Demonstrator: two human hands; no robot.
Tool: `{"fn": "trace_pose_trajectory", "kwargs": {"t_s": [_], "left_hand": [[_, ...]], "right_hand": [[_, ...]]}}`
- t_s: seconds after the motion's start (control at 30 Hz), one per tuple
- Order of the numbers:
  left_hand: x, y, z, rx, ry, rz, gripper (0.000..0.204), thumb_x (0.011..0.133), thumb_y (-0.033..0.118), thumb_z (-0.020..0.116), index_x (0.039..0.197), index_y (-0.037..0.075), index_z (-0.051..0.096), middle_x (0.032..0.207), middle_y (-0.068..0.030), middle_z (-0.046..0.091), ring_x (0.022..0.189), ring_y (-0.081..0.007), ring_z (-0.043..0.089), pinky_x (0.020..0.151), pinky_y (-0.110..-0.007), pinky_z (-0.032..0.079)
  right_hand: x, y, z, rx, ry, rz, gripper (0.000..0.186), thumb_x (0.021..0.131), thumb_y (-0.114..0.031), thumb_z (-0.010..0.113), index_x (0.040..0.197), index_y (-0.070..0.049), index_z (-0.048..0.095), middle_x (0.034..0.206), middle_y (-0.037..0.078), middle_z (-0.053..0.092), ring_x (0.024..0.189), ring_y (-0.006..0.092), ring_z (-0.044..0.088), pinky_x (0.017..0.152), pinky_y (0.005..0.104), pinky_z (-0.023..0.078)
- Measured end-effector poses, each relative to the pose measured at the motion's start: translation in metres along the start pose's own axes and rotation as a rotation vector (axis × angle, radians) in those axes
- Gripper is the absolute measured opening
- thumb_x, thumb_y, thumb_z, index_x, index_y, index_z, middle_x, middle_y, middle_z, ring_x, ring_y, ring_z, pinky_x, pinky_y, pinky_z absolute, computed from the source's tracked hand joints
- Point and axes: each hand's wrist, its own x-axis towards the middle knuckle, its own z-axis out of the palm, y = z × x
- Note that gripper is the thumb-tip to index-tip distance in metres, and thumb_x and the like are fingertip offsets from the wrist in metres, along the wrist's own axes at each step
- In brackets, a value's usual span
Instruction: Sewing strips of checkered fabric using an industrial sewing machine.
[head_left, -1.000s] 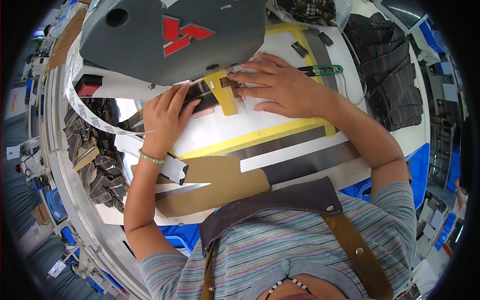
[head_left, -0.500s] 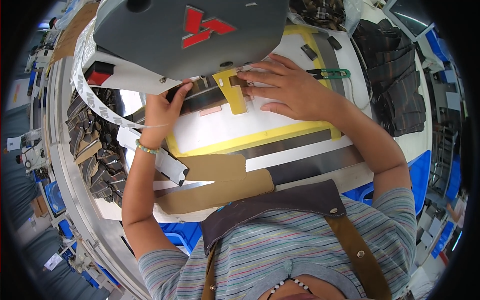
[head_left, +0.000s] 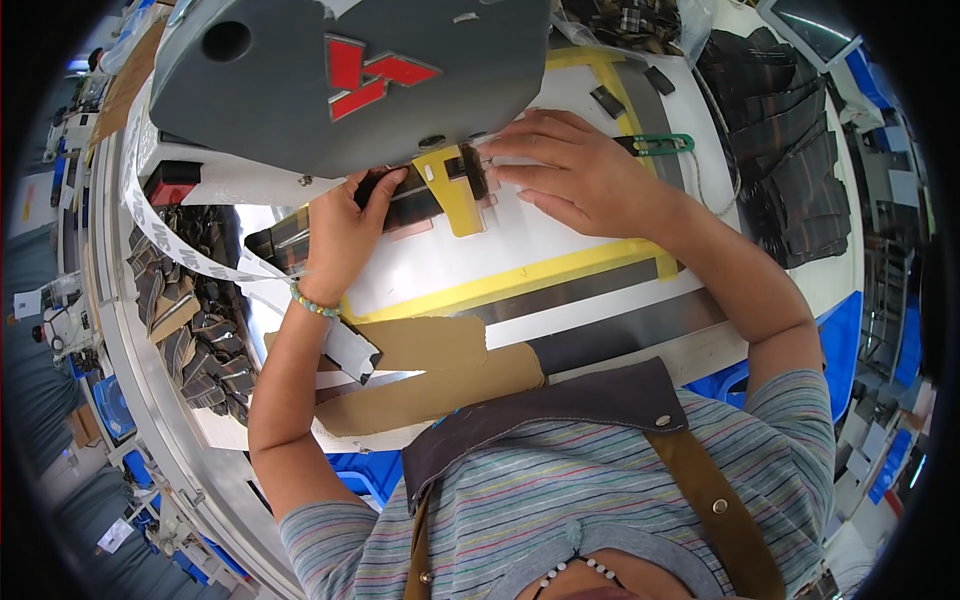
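My left hand is closed, its thumb and fingers pinching a dark plaid fabric strip below the sewing machine head. The strip's tail sticks out past the wrist on the left. Its other end runs under a yellow guide plate, with a pinkish clear piece beside it. To the right of the plate, my right hand lies palm down with fingers stretched out, the fingertips at the strip's end. The machine head hides the stitching spot and some of my left fingers.
Green thread snips lie beyond my right wrist, near two small black pieces. Plaid fabric pieces are stacked at right and heaped at left. Brown cardboard lies in front. A white printed tape loops down at left.
My left hand has shifted right along with the strip, and more of the strip's tail shows at left. My right fingers have drawn slightly closer together. The view has turned a little.
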Motion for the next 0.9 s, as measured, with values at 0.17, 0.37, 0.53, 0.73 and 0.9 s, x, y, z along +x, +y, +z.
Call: {"fn": "trace_pose_trajectory", "kwargs": {"t_s": [0.17, 0.37, 0.53, 0.73, 0.9], "left_hand": [[0.0, -0.001, 0.005, -0.007, 0.01, 0.036, 0.016, 0.101, 0.01, 0.078, 0.114, 0.001, 0.079, 0.102, -0.0151, 0.083, 0.088, -0.0278, 0.08, 0.082, -0.034, 0.059], [-0.004, 0.004, 0.004, 0.125, 0.029, 0.049, 0.022, 0.097, 0.006, 0.078, 0.119, 0.003, 0.078, 0.108, -0.017, 0.08, 0.098, -0.035, 0.077, 0.087, -0.04, 0.058], [-0.023, 0.024, -0.009, 0.369, 0.069, 0.285, 0.031, 0.092, 0.008, 0.082, 0.123, 0.004, 0.077, 0.132, -0.0158, 0.074, 0.116, -0.0358, 0.071, 0.098, -0.044, 0.055], [-0.054, 0.033, -0.006, 0.468, -0.067, 0.39, 0.052, 0.091, 0.018, 0.083, 0.139, 0.001, 0.072, 0.15, -0.0134, 0.068, 0.131, -0.037, 0.062, 0.113, -0.048, 0.051], [-0.054, 0.032, -0.008, 0.436, -0.061, 0.359, 0.052, 0.091, 0.017, 0.083, 0.139, 0.002, 0.073, 0.151, -0.0123, 0.067, 0.13, -0.0368, 0.062, 0.113, -0.048, 0.051]], "right_hand": [[0.0, -0.006, 0.004, 0.008, -0.137, 0.009, 0.045, 0.093, -0.015, 0.079, 0.137, -0.011, 0.073, 0.157, 0.007, 0.061, 0.148, 0.0302, 0.053, 0.127, 0.0517, 0.04], [0.002, -0.005, 0.009, -0.06, -0.133, -0.009, 0.034, 0.102, -0.024, 0.074, 0.134, -0.014, 0.075, 0.154, 0.006, 0.063, 0.145, 0.0276, 0.055, 0.127, 0.0488, 0.04], [0.0, -0.005, 0.007, -0.084, -0.131, -0.004, 0.033, 0.103, -0.025, 0.073, 0.134, -0.015, 0.075, 0.154, 0.005, 0.064, 0.144, 0.025, 0.057, 0.127, 0.0479, 0.041], [0.001, -0.007, 0.007, -0.101, -0.124, 0.004, 0.033, 0.102, -0.025, 0.073, 0.134, -0.016, 0.075, 0.152, 0.004, 0.066, 0.143, 0.0219, 0.058, 0.127, 0.0469, 0.041], [0.001, -0.006, 0.007, -0.102, -0.124, -0.01, 0.032, 0.102, -0.025, 0.073, 0.133, -0.016, 0.075, 0.151, 0.004, 0.066, 0.143, 0.0216, 0.058, 0.127, 0.047, 0.041]]}}
